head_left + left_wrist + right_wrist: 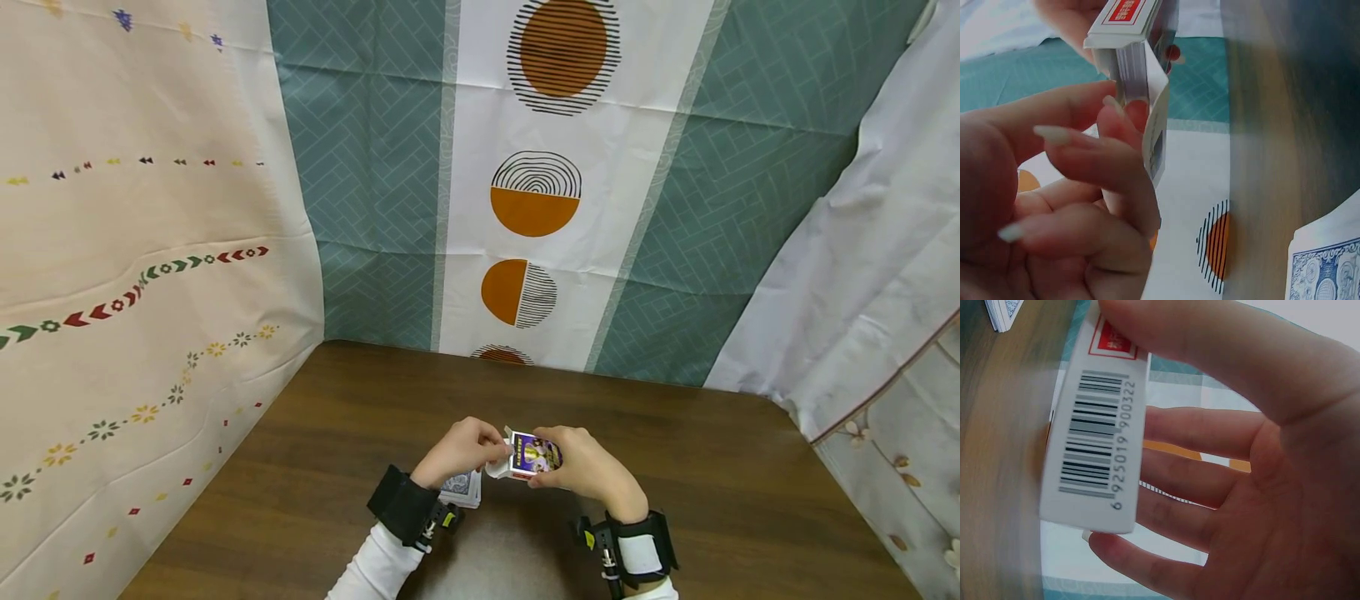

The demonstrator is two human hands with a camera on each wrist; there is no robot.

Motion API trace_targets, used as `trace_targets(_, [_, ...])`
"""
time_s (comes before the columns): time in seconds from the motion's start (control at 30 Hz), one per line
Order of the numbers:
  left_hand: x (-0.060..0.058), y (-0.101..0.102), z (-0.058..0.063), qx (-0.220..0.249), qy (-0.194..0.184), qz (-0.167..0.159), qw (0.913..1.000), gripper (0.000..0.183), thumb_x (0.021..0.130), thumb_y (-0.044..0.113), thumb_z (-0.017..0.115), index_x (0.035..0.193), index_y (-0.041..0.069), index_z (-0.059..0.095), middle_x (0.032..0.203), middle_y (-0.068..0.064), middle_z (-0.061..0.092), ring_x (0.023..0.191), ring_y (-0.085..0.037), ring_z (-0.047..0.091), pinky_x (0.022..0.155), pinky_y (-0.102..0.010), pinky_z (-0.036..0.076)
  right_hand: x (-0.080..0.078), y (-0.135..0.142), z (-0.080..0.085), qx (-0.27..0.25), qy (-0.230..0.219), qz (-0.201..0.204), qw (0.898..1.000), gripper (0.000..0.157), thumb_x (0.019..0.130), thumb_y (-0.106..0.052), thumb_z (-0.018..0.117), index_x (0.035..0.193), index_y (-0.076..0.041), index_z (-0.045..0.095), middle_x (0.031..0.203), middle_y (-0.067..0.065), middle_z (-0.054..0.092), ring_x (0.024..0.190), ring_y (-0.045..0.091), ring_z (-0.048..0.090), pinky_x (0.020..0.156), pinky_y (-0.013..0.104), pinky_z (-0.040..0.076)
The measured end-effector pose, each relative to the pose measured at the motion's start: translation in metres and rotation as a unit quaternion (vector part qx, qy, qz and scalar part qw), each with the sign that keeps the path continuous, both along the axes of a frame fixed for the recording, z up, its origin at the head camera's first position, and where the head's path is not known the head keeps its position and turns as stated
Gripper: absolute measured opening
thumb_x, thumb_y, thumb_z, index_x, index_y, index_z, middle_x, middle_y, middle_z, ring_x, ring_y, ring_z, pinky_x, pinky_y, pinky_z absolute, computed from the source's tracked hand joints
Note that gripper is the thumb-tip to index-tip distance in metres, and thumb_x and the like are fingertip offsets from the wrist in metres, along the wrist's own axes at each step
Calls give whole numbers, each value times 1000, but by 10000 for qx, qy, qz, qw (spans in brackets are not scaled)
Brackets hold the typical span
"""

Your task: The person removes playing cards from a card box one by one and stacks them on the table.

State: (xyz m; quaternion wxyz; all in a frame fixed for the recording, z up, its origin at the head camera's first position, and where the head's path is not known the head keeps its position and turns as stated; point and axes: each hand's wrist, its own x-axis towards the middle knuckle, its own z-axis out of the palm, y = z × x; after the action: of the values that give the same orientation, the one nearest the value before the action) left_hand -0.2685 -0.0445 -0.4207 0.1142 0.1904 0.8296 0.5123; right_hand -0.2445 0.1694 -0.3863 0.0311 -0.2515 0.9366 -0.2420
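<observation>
A small playing card box (537, 454) with a purple and yellow picture is held above the table by my right hand (585, 467), thumb on one narrow side and fingers on the opposite one. Its barcode side (1094, 437) faces the right wrist camera. The box end toward my left hand (467, 450) is open, its flap (1157, 131) folded out. Inside shows the edge of a stack of playing cards (1133, 72). My left thumb and a finger pinch at the end of that stack, in the box mouth. The other left fingers are curled beside the flap.
Another stack of playing cards (462, 489), blue-patterned backs up, lies on the brown wooden table (300, 492) beside my left wrist. A patterned cloth (375, 208) hangs along the table's back edge, with further cloths at the left and right.
</observation>
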Motion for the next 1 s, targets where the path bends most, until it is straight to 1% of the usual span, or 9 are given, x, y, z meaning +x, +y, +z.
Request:
trace_targets(0.17, [0,2,-2,36,-125,-7,9999,22,90,22,68,88,0,70,69,-2,54,59,-12,46,53,-24,37,0,-1,0,64,40,-52,10000,60,71,-25,86,118,3,61,100,9,67,82,15,57,73,29,53])
trace_targets(0.3, [-1,3,-4,151,-229,-135,9995,21,91,19,66,87,-2,69,70,-1,54,61,-11,45,55,-23,36,0,0,0,39,134,5,9999,59,71,-24,86,118,2,62,103,9,67,83,14,57,75,32,54])
trace_targets(0.43, [-3,2,-6,300,-376,-290,9984,20,91,15,64,86,-4,68,71,-1,53,60,-9,44,55,-22,35,-1,0,0,-3,169,43,9998,60,71,-24,86,119,2,61,105,9,67,83,14,58,76,33,54])
trace_targets(0.6, [-2,2,-4,392,-483,-419,9972,22,93,15,62,86,-5,68,71,-4,53,60,-10,43,56,-22,34,-1,1,1,2,167,40,9999,61,71,-24,86,120,3,61,106,10,68,84,15,58,76,33,55])
trace_targets(0.8, [-2,1,-3,407,-511,-457,9968,23,93,16,62,88,-6,68,75,-10,55,64,-12,45,58,-24,36,0,1,2,9,149,-2,9999,62,70,-25,87,119,3,61,105,11,67,84,16,59,77,33,55])
trace_targets(1.0, [-3,0,-4,467,-578,-516,9959,23,94,15,61,88,-6,68,71,-3,54,63,-12,46,59,-25,37,1,1,2,8,87,-45,10000,62,70,-25,86,120,3,61,106,10,67,84,15,58,75,33,54])
